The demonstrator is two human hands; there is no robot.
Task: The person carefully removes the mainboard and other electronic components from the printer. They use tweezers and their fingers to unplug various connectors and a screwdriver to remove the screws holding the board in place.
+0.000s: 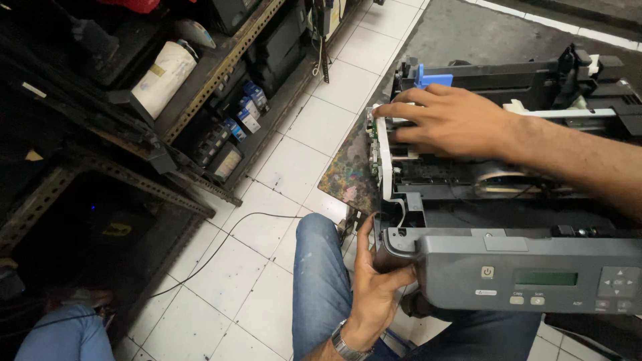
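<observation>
While you brace it across your lap, the opened printer (508, 200) fills the frame from 3 to 5 o'clock.

Left hand: your left hand (374, 287) at 6 o'clock cups the near-left corner of the printer, fingers spread against the casing, thumb on the grey edge; pressed on rather than closed around anything.

Control panel: the grey control panel (535, 274) sits at 5 o'clock, just beside that hand; I'd judge it a loose, flexing piece, poor to lift by.

Right hand: your right hand (448, 124) at 2 o'clock lies flat on the inner mechanism, fingers extended to the white side strip (382, 154); not clamped.

Handling: likely bulky, stiff plastic, with fragile internals; the frame's corners look safest.

Blue lever: the blue lever (431, 75) stands just beyond your fingertips.

Shelving: the metal shelving (221, 73) with the ink bottles (249, 113) runs to 11 o'clock.
</observation>
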